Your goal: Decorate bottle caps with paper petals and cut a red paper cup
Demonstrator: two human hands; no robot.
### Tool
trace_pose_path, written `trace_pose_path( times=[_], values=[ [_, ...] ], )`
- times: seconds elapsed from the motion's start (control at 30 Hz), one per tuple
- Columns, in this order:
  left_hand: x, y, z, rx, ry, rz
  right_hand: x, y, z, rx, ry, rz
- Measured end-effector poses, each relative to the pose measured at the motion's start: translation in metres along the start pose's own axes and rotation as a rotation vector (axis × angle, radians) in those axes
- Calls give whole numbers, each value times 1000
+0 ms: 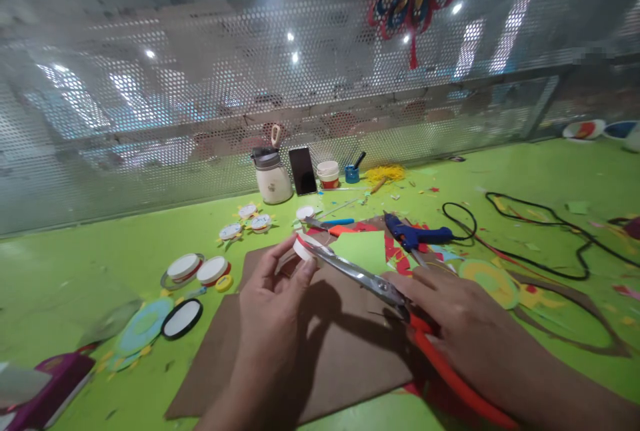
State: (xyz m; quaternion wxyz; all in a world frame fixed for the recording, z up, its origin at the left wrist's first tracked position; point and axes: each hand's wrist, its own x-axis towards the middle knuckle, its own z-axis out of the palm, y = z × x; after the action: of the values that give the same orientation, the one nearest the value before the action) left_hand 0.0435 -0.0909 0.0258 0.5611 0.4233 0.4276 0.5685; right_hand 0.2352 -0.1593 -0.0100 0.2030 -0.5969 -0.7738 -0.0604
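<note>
My left hand [273,291] pinches a small round white and red piece [303,246] between thumb and fingertips, above a brown cardboard sheet [325,358]. In my right hand [450,314] are red-handled scissors [380,288], fingers closed round the handles. The long steel blades point left, and their tips reach the small round piece. A green paper sheet [363,249] lies just behind the blades.
A blue glue gun [415,234] with a black cable [535,231] lies right of centre. Round tape rolls and paper discs [197,270] lie at the left. A white jar [273,178], a phone [303,170] and small pots stand against the perforated metal wall [200,104]. A purple box [50,388] sits bottom left.
</note>
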Motion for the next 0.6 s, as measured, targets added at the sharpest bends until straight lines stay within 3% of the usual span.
trace_pose_path(
  times=[0.2,0.6],
  values=[
    [12,-8,-9,25,-30,55,0,-1,0,2,-31,15],
    [12,-12,-11,117,-24,156,-2,-1,2,-14,15,-1]
  ],
)
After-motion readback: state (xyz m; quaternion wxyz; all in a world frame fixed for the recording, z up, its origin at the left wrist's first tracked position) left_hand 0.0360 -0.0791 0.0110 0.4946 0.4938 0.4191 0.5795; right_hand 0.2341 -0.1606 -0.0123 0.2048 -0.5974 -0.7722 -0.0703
